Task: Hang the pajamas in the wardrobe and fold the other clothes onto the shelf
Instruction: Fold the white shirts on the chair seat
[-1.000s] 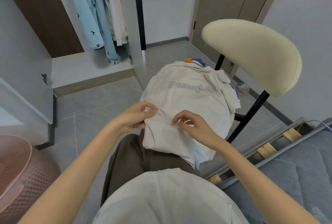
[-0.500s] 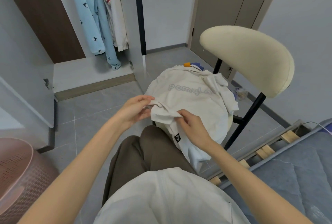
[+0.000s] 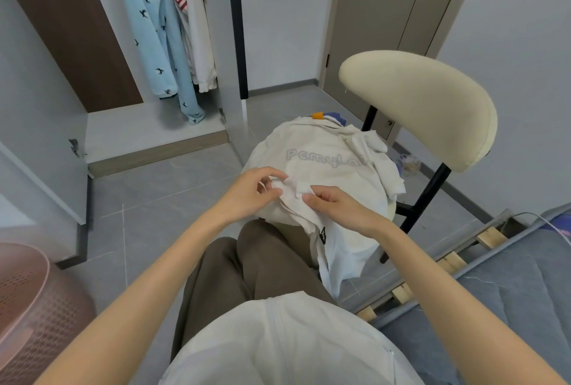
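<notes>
Wardrobe point(image 3: 139, 134) stands open beyond the left hand point(image 3: 253, 191), with blue pajamas point(image 3: 157, 44) and a white red-striped garment point(image 3: 194, 29) hanging inside. Past the right hand point(image 3: 340, 208) rises the cream back of a chair point(image 3: 417, 106). A pink basket point(image 3: 37, 307) sits outside the left forearm, and a bed point(image 3: 509, 292) lies beside the right arm. Both hands pinch the bunched hem of a cream shirt point(image 3: 324, 162) spread on the chair seat, with fingers curled onto the cloth and the hands just apart. The seat is covered. Clothes under the shirt barely show, and its lettering is partly hidden.
</notes>
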{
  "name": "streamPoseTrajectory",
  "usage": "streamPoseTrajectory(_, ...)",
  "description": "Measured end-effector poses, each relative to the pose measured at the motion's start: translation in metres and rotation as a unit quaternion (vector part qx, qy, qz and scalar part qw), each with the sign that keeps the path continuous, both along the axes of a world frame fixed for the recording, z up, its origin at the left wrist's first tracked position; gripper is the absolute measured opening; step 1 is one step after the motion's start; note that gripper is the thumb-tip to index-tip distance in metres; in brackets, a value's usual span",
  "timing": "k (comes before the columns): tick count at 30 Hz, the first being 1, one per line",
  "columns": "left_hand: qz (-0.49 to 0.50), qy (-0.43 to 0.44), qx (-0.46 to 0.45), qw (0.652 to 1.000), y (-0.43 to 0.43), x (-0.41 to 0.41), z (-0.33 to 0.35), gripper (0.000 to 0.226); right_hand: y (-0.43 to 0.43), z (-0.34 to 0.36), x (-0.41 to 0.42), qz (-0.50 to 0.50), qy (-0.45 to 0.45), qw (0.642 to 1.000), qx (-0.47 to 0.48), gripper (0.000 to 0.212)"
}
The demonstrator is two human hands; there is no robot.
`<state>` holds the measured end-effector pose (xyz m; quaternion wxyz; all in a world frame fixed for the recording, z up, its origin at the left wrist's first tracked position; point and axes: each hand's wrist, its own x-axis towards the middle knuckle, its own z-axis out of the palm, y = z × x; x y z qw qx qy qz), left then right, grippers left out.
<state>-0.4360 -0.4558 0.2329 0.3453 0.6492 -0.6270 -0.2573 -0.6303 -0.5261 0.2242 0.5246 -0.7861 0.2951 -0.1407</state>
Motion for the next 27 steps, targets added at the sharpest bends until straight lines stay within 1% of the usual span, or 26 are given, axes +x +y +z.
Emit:
streamPoseTrajectory(2, 0.004, -0.065, 0.015, 0.998, -0.002, 0.005, -0.003, 0.020, -0.002, 0.001, -0.003, 0.003, 0.017, 1.000, 0.006, 0.031)
streamPoseTrajectory(3, -0.005, -0.084, 0.032, 0.996, -0.002, 0.008, -0.004, 0.023, -0.003, 0.001, -0.004, 0.005, 0.020, 1.000, 0.010, 0.031)
streamPoseTrajectory(5, -0.045, -0.098, 0.067, 0.992, -0.001, 0.013, -0.003, 0.036, -0.006, 0.000, -0.006, 0.005, 0.026, 0.999, 0.018, 0.030)
streamPoseTrajectory(7, -0.067, -0.081, 0.083, 0.991, 0.001, 0.015, -0.003, 0.038, -0.007, 0.000, -0.007, 0.004, 0.027, 0.999, 0.030, 0.030)
streamPoseTrajectory(11, -0.021, -0.075, 0.039, 0.996, 0.003, 0.009, -0.004, 0.009, -0.006, 0.003, -0.008, 0.018, 0.028, 0.998, 0.051, 0.026)
streamPoseTrajectory(12, -0.005, -0.059, 0.032, 0.998, 0.002, 0.007, -0.003, 0.008, -0.005, 0.004, -0.008, 0.017, 0.025, 0.998, 0.050, 0.026)
streamPoseTrajectory(15, 0.035, 0.053, 0.038, 0.997, 0.000, -0.002, 0.014, 0.009, -0.008, 0.001, -0.006, -0.014, 0.023, 0.999, 0.028, 0.024)
streamPoseTrajectory(17, 0.038, 0.076, 0.020, 0.996, -0.003, -0.011, 0.030, 0.012, -0.008, -0.002, -0.003, -0.033, 0.027, 0.999, 0.010, 0.011)
streamPoseTrajectory(18, 0.038, 0.075, 0.003, 0.996, -0.005, -0.016, 0.038, 0.014, -0.007, -0.004, -0.001, -0.045, 0.013, 0.999, 0.007, 0.010)
streamPoseTrajectory(19, 0.038, 0.072, -0.019, 0.996, -0.007, -0.022, 0.047, 0.016, -0.004, -0.006, 0.000, -0.065, -0.019, 0.998, -0.012, 0.022)
streamPoseTrajectory(20, 0.040, 0.076, -0.037, 0.996, -0.009, -0.026, 0.055, 0.017, 0.000, -0.007, 0.001, -0.091, -0.058, 0.993, -0.055, 0.031)
streamPoseTrajectory(21, 0.042, 0.088, -0.049, 0.994, -0.010, -0.030, 0.063, 0.016, 0.005, -0.008, 0.002, -0.123, -0.095, 0.982, -0.108, 0.035)
streamPoseTrajectory(23, 0.034, 0.112, -0.055, 0.992, -0.012, -0.032, 0.075, 0.016, 0.013, -0.007, 0.004, -0.180, -0.157, 0.952, -0.191, 0.030)
streamPoseTrajectory(24, 0.024, 0.118, -0.055, 0.991, -0.012, -0.033, 0.079, 0.016, 0.017, -0.007, 0.005, -0.197, -0.172, 0.939, -0.225, 0.026)
streamPoseTrajectory(27, 0.007, 0.111, -0.056, 0.992, -0.010, -0.034, 0.085, 0.019, 0.026, -0.006, 0.012, -0.233, -0.150, 0.899, -0.339, 0.028)
